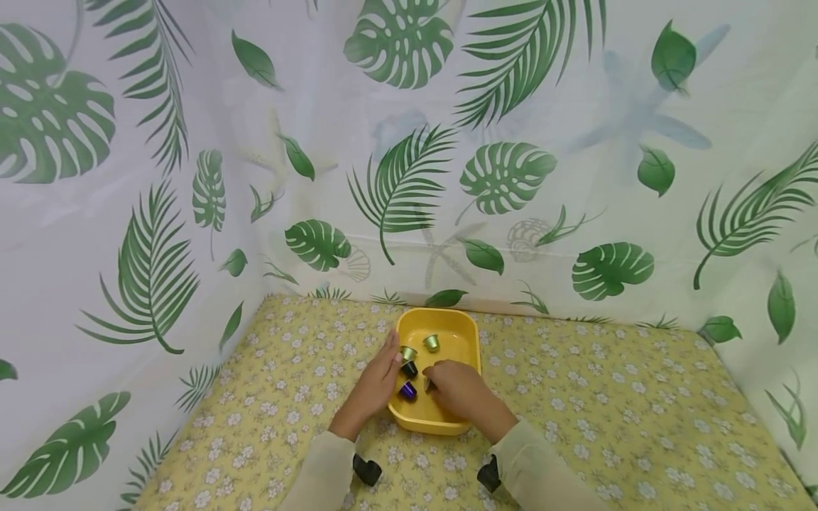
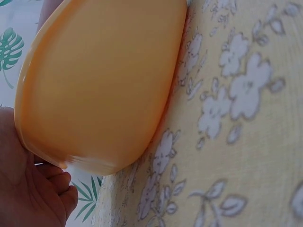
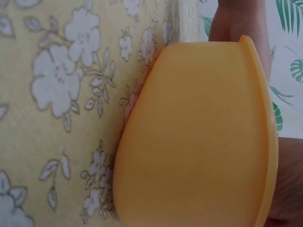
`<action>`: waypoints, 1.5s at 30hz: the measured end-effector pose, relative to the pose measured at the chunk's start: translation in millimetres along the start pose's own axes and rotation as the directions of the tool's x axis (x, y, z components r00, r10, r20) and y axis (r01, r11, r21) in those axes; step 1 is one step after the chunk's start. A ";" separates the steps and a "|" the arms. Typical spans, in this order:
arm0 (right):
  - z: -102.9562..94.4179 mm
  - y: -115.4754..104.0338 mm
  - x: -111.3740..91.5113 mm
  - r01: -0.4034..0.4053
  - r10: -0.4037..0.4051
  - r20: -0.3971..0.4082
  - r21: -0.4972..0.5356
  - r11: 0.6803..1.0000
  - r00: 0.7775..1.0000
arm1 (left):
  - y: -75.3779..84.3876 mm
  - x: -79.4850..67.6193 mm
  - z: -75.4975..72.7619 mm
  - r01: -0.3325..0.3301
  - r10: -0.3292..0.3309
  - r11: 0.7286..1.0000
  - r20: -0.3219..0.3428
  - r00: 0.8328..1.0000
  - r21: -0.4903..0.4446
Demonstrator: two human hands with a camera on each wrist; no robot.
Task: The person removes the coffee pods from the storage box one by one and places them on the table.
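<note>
A yellow plastic tub [image 1: 447, 428] stands on the floral cloth, its outer wall filling much of both wrist views. My left hand [image 1: 377, 380] grips the tub's left rim, thumb over the edge and fingers along the outside. Inside, my right hand [image 1: 456, 387] reaches down with curled fingers and pinches a small coffee capsule [image 1: 429, 384], mostly hidden by the fingers. Near it lie a purple capsule [image 1: 407, 390], a black capsule [image 1: 410, 369] and a light green capsule [image 1: 408, 352]. Another green capsule [image 1: 432, 343] sits farther back. In the right wrist view the tub wall hides the fingertips.
A yellow floral cloth [image 1: 594, 419] covers the surface around the tub. Behind it and to the left hang white sheets [image 1: 409, 284] printed with green leaves. Black straps [image 1: 367, 470] show at the wrists, below light sleeves.
</note>
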State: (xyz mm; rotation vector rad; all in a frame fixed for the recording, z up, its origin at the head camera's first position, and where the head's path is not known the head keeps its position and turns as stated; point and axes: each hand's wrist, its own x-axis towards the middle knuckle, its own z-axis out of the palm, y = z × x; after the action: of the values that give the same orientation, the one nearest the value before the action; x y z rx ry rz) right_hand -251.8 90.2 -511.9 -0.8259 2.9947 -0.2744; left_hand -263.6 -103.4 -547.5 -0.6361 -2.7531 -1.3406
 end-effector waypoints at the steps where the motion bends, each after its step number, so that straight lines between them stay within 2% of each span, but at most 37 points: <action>1: 0.2 -0.4 -0.4 -0.001 0.001 -0.001 0.003 1.000 1.000 | -0.4 -0.3 0.1 -0.001 0.001 1.000 0.001 1.000 -0.001; 9: -0.3 -3.5 -1.9 -0.028 0.028 0.022 0.019 0.999 0.999 | -1.0 0.0 0.5 -0.010 0.010 1.000 -0.001 1.000 -0.002; 19: 5.3 -3.2 -1.9 -0.050 0.050 0.012 0.041 0.998 0.999 | -2.5 0.3 1.1 -0.011 0.011 1.000 0.006 1.000 0.001; 32: 4.7 -3.4 -7.8 -0.108 0.113 -0.037 0.122 0.987 0.993 | -2.4 1.3 1.5 -0.010 0.010 1.000 0.007 1.000 -0.008; 40: -1.4 -0.6 -15.4 -0.089 0.110 -0.104 0.184 0.979 0.988 | -1.7 1.2 0.6 -0.011 0.011 1.000 0.002 1.000 -0.006; 45: -2.9 2.4 -19.1 -0.104 0.136 -0.127 0.231 0.967 0.983 | -1.1 0.3 0.2 -0.014 0.014 1.000 0.005 1.000 -0.013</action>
State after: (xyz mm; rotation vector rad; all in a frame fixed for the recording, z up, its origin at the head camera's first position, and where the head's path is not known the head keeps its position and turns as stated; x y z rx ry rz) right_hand -236.8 102.4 -510.0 -0.6257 3.0486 -0.6789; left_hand -264.3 -103.8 -548.5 -0.6591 -2.7406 -1.3563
